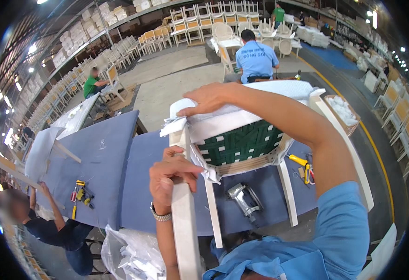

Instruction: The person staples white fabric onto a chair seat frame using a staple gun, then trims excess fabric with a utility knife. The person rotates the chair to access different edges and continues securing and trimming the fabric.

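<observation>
A white chair frame (242, 119) lies tipped on a blue-grey padded workbench (120, 177), its green webbed seat underside (242, 142) facing me. My left hand (169, 177) grips one white chair leg (186, 233) near the seat corner; a metal watch is on that wrist. My right hand (207, 98) rests flat on the white fabric-covered edge of the seat, fingers spread over it. Loose white wrapping (200, 161) hangs at the corner between my hands.
A silver staple gun (244, 198) lies on the bench under the chair. Yellow-handled tools (305, 168) sit at the right, more yellow tools (79, 193) at the left. A person (50, 228) crouches at lower left. Other workers and rows of chairs (200, 23) fill the background. A cardboard box (342, 112) stands to the right.
</observation>
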`<state>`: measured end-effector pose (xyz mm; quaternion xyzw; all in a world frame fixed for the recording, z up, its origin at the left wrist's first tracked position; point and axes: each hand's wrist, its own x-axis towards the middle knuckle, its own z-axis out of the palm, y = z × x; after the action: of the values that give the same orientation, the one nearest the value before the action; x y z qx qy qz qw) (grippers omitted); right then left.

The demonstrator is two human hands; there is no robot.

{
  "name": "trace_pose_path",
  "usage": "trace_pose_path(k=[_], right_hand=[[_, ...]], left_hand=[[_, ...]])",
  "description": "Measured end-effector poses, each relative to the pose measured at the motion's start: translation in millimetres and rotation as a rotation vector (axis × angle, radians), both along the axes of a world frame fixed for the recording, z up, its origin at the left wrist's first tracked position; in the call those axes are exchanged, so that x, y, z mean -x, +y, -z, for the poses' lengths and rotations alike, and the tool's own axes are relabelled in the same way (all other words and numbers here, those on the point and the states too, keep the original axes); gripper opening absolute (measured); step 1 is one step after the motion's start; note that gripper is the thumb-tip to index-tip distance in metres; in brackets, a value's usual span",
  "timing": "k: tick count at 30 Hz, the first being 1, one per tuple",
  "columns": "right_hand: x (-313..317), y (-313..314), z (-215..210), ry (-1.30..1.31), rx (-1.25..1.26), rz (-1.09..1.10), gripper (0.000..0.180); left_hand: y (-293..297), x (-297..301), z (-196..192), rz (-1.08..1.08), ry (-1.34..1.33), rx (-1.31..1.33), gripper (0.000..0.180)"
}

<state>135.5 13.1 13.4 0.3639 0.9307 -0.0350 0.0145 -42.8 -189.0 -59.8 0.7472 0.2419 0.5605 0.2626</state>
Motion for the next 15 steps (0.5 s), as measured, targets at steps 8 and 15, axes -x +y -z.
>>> trace_pose_path(k=[8,15], right_hand=[[-64,12,-64,-0.024,-0.040,-0.098,0.105],[-128,24,1,0.099,0.040,-0.177,0.097]], left_hand=[[1,-6,7,-0.052,-0.062,-0.014,0.087],[-15,-1,-23,-0.144,0.272,0.246,0.047]])
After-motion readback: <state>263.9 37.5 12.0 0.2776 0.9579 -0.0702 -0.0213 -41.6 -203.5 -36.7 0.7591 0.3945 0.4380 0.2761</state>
